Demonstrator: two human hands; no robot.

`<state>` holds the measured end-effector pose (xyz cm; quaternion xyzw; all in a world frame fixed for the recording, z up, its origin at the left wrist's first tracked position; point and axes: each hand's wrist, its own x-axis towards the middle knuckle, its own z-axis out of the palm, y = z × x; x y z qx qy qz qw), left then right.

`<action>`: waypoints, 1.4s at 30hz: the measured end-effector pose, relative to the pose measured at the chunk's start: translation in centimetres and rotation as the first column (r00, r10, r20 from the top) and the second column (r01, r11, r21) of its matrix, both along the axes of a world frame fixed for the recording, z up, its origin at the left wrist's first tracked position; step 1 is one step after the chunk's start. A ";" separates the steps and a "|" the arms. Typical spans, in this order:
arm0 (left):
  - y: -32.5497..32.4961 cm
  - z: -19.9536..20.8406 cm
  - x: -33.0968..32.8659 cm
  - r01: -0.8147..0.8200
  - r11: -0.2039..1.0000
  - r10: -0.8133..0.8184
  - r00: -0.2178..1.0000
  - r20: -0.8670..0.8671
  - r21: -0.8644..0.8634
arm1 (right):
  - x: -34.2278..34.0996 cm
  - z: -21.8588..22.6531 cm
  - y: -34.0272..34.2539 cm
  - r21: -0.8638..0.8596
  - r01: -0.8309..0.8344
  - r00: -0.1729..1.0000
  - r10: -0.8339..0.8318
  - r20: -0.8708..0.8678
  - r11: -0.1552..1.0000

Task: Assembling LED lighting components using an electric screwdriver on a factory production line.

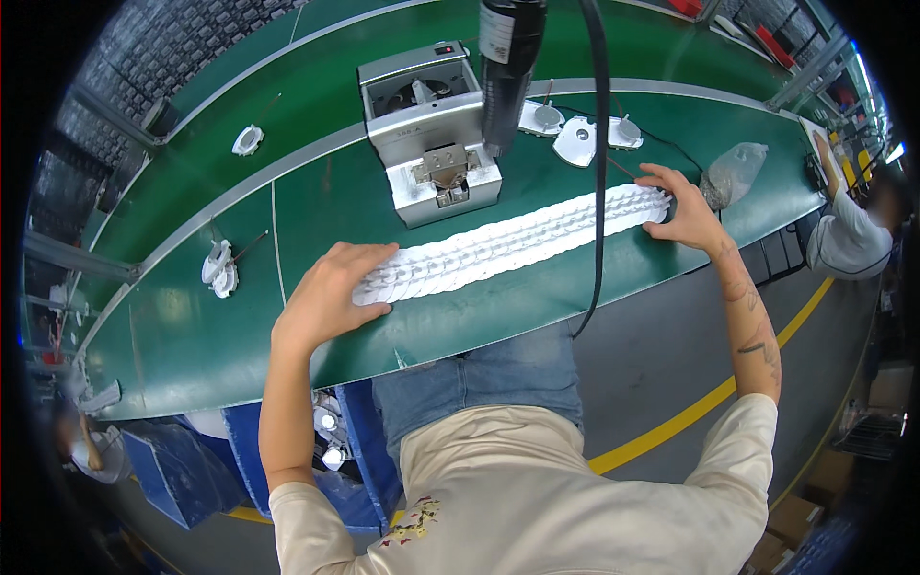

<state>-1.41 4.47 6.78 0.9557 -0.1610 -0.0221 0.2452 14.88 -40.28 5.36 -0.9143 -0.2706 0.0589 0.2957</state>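
A long row of overlapping white plastic parts (517, 238) lies across the green worktable (383, 345) in front of me, rising slightly toward the right. My left hand (331, 290) is curved round the row's left end, with fingers on the far side and thumb on the near side. At the other end, my right hand (686, 211) grips the row the same way. Just beyond the row stands a grey metal bench machine (431, 129) with an open top and a small front mechanism.
A black cylindrical tool (510, 72) hangs beside the machine, and a black cable (601, 182) droops across the row. White round parts (576, 142) and a clear plastic bag (736, 174) lie at back right. More white parts (219, 269) rest left. Blue bins (182, 471) stand below; a co-worker (853, 235) sits right.
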 end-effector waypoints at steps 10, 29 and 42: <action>1.4 -3.3 -0.7 -0.054 0.977 0.074 0.993 0.094 -0.207 | 0.6 2.1 1.3 -0.238 -0.056 0.998 0.061 0.016 0.970; 15.7 -2.2 15.9 -0.674 0.736 0.564 0.662 0.493 0.062 | 28.9 -1.7 27.1 -0.245 -0.104 0.942 0.174 0.285 0.964; 16.9 -1.3 17.2 -0.509 0.837 0.545 0.737 0.399 -0.202 | 13.7 8.8 13.5 0.630 0.179 0.962 -0.269 0.049 0.756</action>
